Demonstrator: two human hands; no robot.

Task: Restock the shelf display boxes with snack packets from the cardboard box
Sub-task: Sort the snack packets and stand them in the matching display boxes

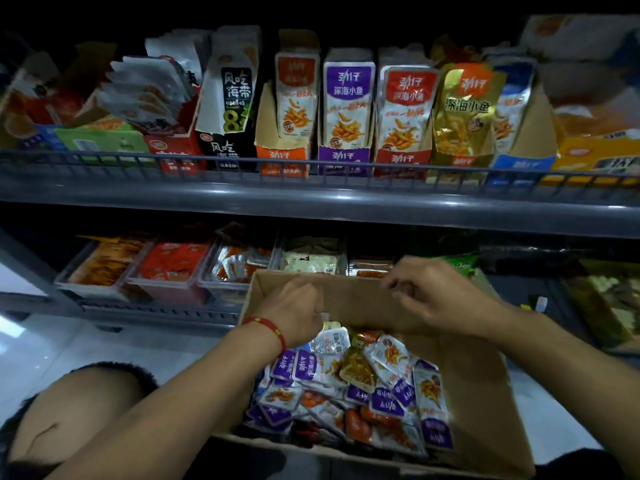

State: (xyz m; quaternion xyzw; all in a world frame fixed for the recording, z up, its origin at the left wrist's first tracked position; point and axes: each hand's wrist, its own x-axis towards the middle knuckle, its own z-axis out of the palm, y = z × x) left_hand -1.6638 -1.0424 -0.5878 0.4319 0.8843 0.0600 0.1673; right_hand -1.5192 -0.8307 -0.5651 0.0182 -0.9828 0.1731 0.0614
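Note:
An open cardboard box [346, 299] stands in front of the lower shelf, holding a heap of small snack packets [363, 386] in purple, orange, white and gold. My left hand [294, 313], with a red cord at the wrist, reaches into the box's far left part. Its curled fingers grip a small gold-edged packet [328, 326] at the top of the heap. My right hand [429, 296] hovers over the box's far wall with loosely bent fingers, and nothing shows between them. On the upper shelf the display boxes stand in a row: orange [282, 157], purple [343, 159], red [400, 161], gold [460, 161].
A grey wire rail [311, 168] fronts the upper shelf. Clear plastic bins of red and orange snacks [173, 271] line the lower shelf behind the box. More packets lie at the right [606, 303]. My knee [79, 410] is at the lower left over a pale tiled floor.

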